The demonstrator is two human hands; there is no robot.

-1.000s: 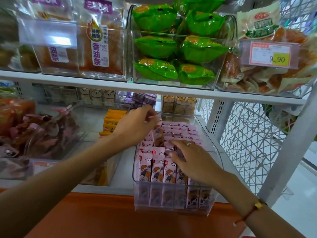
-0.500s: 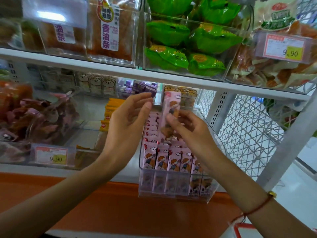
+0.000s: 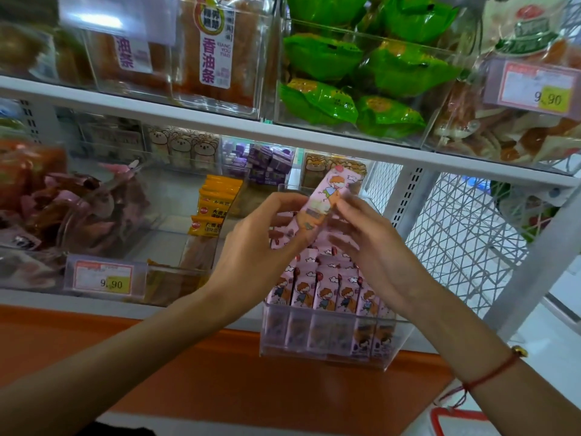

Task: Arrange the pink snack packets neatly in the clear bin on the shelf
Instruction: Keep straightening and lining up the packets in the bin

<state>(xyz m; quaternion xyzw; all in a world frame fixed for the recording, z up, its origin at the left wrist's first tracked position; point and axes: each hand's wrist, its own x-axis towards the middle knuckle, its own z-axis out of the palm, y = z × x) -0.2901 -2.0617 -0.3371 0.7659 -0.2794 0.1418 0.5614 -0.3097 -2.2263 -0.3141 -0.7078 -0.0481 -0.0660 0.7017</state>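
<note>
One pink snack packet (image 3: pixel 325 198) with a cartoon child on it is held up, tilted, above the clear bin (image 3: pixel 327 338). My left hand (image 3: pixel 261 243) grips its lower part from the left. My right hand (image 3: pixel 374 250) pinches its upper right edge with fingertips. In the bin several pink packets (image 3: pixel 327 291) stand upright in rows; the front row shows through the bin's clear wall. Both hands hide the rows further back.
The bin sticks out past the white shelf edge (image 3: pixel 125 300) above an orange ledge (image 3: pixel 220 372). To the left stands a clear bin with yellow packets (image 3: pixel 213 206) and a 9.90 price tag (image 3: pixel 105 278). Green packets (image 3: pixel 361 73) fill the shelf above. White wire mesh (image 3: pixel 465 240) closes the right side.
Both hands came up out of the bin. A pink packet was lifted by my right hand, then tilted and taken by my left hand as well. The camera view shifted closer.
</note>
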